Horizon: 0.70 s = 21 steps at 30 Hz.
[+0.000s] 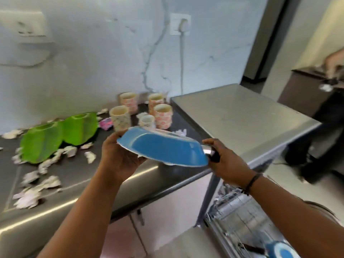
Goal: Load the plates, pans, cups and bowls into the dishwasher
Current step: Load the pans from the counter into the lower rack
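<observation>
A: So, blue pan (163,149) is mid-frame, held up off the counter (78,175), tilted, underside toward camera.

B: Grip?

A: Two hands. Left hand (119,157) is under the pan's left rim, palm up, fingers curled around the edge; thumb sits on the near side, fingertips hidden behind the rim. Right hand (225,161) is at the pan's right end, fingers wrapped around the dark handle (214,155). Metal neck of the handle shows between pan body and knuckles.

B: Fingers spread or together?

A: Right: pressed together around the handle. Left: loosely together, can't tell more, motion blur.

B: Dishwasher?

A: Lower right of frame, wire rack (242,216) pulled out below the right forearm. Second blue pan (279,250) lies in it at the bottom edge.

B: Still on the counter?

A: Five patterned cups (162,116) in a cluster just behind the held pan, two green plates (55,136) at centre left, overlapping, torn paper scraps (37,190) scattered around them.
</observation>
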{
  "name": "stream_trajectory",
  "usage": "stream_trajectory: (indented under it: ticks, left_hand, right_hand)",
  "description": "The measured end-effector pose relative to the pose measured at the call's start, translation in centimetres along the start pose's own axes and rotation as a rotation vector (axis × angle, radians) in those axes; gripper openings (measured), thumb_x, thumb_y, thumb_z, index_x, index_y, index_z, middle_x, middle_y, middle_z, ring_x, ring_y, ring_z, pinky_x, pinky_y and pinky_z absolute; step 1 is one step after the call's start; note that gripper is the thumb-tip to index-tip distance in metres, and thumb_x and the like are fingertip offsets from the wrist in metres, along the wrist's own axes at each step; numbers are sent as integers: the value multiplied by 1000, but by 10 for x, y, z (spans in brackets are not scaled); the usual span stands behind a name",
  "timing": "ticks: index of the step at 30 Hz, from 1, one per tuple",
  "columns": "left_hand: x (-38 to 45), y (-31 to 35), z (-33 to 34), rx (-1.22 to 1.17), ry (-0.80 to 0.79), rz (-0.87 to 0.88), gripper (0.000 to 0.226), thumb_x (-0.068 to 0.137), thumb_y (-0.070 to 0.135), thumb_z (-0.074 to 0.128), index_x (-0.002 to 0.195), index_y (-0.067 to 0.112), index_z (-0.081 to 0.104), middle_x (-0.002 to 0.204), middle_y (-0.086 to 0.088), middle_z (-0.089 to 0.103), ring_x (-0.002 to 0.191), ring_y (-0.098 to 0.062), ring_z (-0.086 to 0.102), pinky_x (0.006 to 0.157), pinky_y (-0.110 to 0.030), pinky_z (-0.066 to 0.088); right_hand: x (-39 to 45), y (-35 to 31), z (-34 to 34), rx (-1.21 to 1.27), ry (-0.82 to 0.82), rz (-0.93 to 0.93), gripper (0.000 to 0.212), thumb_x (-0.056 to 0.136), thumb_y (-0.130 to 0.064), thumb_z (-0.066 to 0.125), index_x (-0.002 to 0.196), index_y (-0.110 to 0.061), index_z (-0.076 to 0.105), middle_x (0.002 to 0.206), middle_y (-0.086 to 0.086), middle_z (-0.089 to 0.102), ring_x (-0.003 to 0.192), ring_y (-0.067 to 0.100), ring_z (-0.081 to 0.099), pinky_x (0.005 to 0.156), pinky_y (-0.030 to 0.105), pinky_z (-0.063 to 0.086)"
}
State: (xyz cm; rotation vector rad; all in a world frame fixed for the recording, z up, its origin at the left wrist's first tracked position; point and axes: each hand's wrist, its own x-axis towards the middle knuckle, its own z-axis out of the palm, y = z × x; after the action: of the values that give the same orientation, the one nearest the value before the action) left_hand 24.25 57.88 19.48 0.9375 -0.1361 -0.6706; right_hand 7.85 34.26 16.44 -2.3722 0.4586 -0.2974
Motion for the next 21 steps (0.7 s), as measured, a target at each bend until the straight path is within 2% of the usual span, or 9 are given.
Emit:
stream_trajectory:
  ticks: [2, 4, 6, 8, 9, 12, 14, 17, 21]
  left_hand:
    - [20, -34, 56, 54, -103, -59, 26, 62, 30, 59, 74, 14, 76, 79, -5, 72, 72, -22, 69, 68, -28, 55]
    - [40, -79, 115, 109, -169, -153, 30, 69, 23, 50, 74, 11, 77, 79, -8, 73, 71, -24, 70, 64, -28, 58]
    - [57, -126, 172, 160, -208, -216, 37, 75, 19, 45, 89, 7, 77, 91, -12, 73, 78, -29, 69, 69, -33, 58]
    - [72, -179, 230, 234, -259, -313, 44, 74, 18, 45, 107, 3, 70, 104, -17, 67, 90, -33, 63, 83, -40, 52]
    - [77, -205, 257, 278, -302, -372, 46, 72, 18, 47, 109, 3, 68, 103, -17, 66, 90, -33, 62, 85, -40, 49]
    - [90, -280, 320, 448, -394, -522, 21, 81, 22, 53, 84, 12, 71, 76, -8, 70, 66, -24, 65, 67, -29, 50]
    - [98, -328, 346, 577, -387, -592, 22, 88, 32, 59, 79, 16, 71, 73, -5, 72, 64, -21, 66, 68, -29, 51]
    - [112, -391, 348, 736, -316, -678, 25, 84, 40, 67, 94, 17, 72, 89, -3, 75, 82, -21, 69, 74, -30, 51]
    - [132, -454, 315, 841, -207, -840, 35, 81, 37, 73, 107, 13, 67, 105, -7, 71, 97, -24, 66, 78, -35, 54]
  right_hand:
    - [-19, 52, -42, -9, 53, 74, 42, 87, -26, 65, 122, -37, 46, 103, -5, 67, 93, 22, 66, 85, 44, 52]
    - [-44, 109, -84, -54, 107, 159, 36, 86, -28, 64, 113, -43, 47, 98, -9, 69, 89, 20, 67, 79, 42, 53]
    - [-70, 164, -119, -64, 172, 230, 30, 83, -23, 66, 105, -39, 52, 93, -11, 69, 86, 18, 67, 77, 40, 52]
    - [-99, 221, -154, -45, 229, 306, 24, 80, -20, 67, 96, -33, 56, 85, -12, 69, 80, 13, 64, 73, 38, 51]
    - [-113, 249, -169, -40, 245, 344, 23, 79, -18, 68, 92, -32, 57, 81, -12, 68, 75, 11, 63, 70, 38, 50]
    - [-147, 320, -206, -55, 276, 487, 22, 77, -13, 68, 85, -31, 58, 77, -12, 66, 73, 14, 62, 70, 40, 51]
    - [-164, 360, -221, -110, 271, 602, 22, 78, -18, 66, 87, -35, 56, 77, -13, 67, 76, 18, 63, 68, 38, 50]
    - [-180, 409, -219, -233, 224, 730, 21, 80, -26, 61, 94, -38, 54, 81, -7, 69, 80, 29, 65, 66, 32, 43]
    - [-190, 451, -184, -337, 44, 789, 18, 84, -39, 55, 100, -32, 51, 90, -3, 71, 88, 29, 66, 79, 34, 44]
